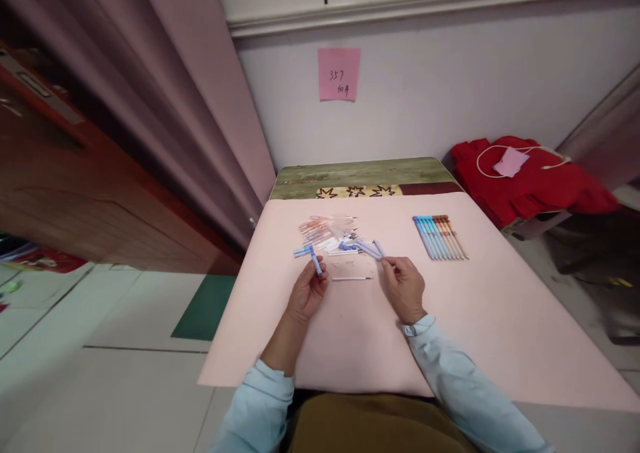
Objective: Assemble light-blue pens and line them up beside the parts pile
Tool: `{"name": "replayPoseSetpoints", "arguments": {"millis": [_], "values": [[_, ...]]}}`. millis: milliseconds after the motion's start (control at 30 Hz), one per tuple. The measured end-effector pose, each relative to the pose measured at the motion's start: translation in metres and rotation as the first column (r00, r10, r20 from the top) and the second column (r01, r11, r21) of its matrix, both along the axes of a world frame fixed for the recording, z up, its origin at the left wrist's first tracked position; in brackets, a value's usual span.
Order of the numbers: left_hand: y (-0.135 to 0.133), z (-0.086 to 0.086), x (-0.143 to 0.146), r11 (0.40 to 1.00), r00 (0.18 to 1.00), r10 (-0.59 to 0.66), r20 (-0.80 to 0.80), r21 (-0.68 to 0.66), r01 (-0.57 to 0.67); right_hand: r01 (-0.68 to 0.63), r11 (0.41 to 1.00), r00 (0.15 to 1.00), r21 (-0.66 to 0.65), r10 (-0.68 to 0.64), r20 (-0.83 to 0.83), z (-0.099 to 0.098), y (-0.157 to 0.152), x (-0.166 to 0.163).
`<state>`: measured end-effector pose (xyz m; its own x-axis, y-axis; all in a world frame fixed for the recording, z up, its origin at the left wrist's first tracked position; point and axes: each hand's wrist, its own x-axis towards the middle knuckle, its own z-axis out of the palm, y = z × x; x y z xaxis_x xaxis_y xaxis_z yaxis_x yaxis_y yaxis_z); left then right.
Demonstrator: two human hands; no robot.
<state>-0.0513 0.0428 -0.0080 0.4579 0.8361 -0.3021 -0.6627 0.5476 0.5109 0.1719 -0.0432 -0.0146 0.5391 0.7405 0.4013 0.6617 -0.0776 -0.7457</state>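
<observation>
My left hand (309,292) is closed round a short blue pen part (316,261) that points away from me. My right hand (403,285) pinches a pale blue pen barrel (370,248) at its near end. Both hands rest on the pink table cover (350,333). Between them lies a thin white refill (352,278). Just beyond the hands is a loose heap of pen parts (330,234), blue, clear and orange.
A neat row of assembled pens (440,237), blue and orange, lies to the right. A pink note (339,73) is stuck to the wall. Red cloth with a white cable (525,173) sits on a seat at the right. Curtain at the left.
</observation>
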Motion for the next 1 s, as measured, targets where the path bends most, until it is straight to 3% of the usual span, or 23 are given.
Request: {"name": "replayPoseSetpoints", "arguments": {"millis": [400, 800, 1000], "values": [[-0.0016, -0.0016, 0.0044, 0.998, 0.997, 0.010, -0.082, 0.055, -0.006, -0.020, 1.000, 0.998, -0.019, 0.021, 0.057, 0.0006, -0.0009, -0.0021], [-0.0025, -0.0023, 0.0035, 0.995, 0.999, -0.030, 0.026, 0.098, 0.027, 0.005, 1.000, 0.996, -0.003, -0.005, 0.094, -0.0025, -0.0019, -0.0048], [-0.0005, -0.0058, 0.0030, 0.995, 0.998, -0.028, 0.050, 0.101, 0.023, -0.029, 0.999, 0.980, 0.018, 0.025, 0.198, -0.0037, -0.0030, -0.0080]]}}
